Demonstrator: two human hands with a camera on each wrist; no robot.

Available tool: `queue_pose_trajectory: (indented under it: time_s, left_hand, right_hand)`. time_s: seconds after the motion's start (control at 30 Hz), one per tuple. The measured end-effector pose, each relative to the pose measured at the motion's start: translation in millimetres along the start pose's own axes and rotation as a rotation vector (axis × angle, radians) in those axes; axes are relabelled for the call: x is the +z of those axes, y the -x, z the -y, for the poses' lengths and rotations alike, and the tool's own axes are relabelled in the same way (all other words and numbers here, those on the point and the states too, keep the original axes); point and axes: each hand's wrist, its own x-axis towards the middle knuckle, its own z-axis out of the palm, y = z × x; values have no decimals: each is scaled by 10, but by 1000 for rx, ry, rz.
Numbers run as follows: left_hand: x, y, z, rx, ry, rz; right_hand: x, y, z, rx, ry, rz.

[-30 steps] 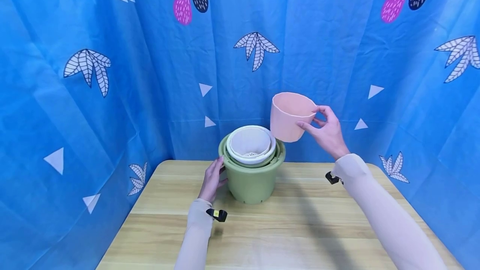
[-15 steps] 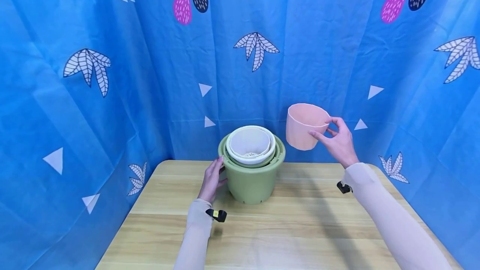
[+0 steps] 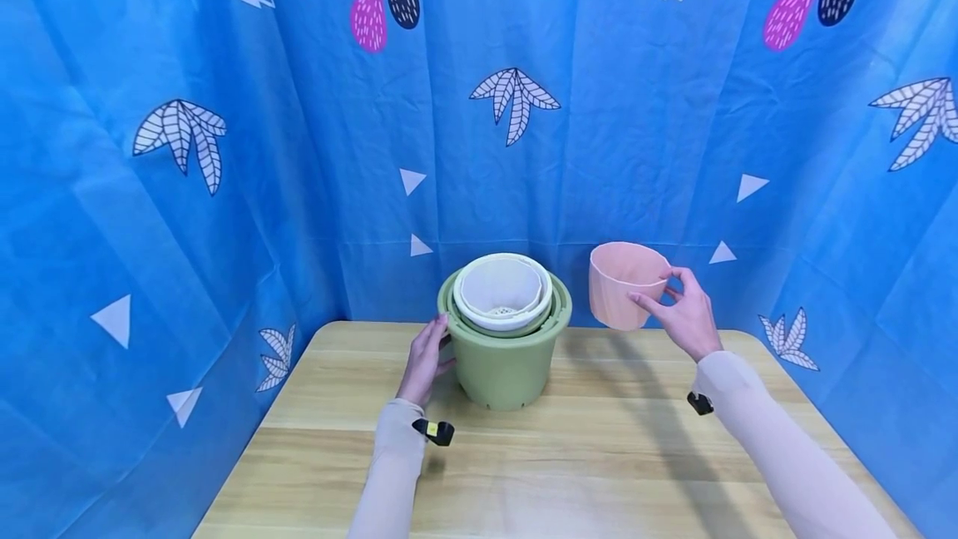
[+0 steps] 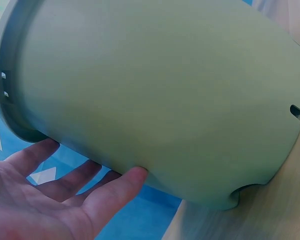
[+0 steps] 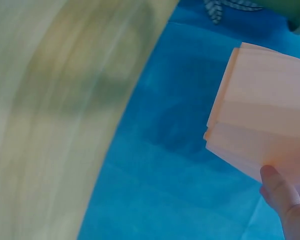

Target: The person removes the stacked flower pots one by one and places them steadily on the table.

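A large green flowerpot (image 3: 503, 373) stands upright at the back middle of the table, with a smaller green pot and white pots (image 3: 503, 323) nested inside it. My left hand (image 3: 422, 363) rests against its left side, index finger at the rim. In the left wrist view, the relaxed fingers and thumb of that hand (image 4: 65, 205) touch the green wall. My right hand (image 3: 684, 314) pinches the rim of a pink flowerpot (image 3: 617, 302) between thumb and fingers. Held up to the right of the stack, the pink pot tilts slightly, its mouth upward. The right wrist view shows the thumb on its outer wall.
The wooden table (image 3: 524, 472) has rounded back corners. Blue patterned curtain (image 3: 629, 148) hangs close behind it and along both sides. The table's back edge lies just below the pink pot in the head view.
My right hand has carried the pink pot away from the stack, to the right and downward. The left hand and the green pot have stayed where they were.
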Motion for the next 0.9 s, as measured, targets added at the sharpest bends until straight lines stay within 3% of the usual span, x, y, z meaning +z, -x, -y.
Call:
queue_pose_trajectory:
  time_s: [0.43, 0.9]
  left_hand:
    - [5, 8, 6, -1, -19, -14]
    - [-14, 8, 32, 6, -16, -11]
  right_hand:
    - [78, 137, -386, 18, 61, 9]
    - [115, 249, -619, 54, 119, 22]
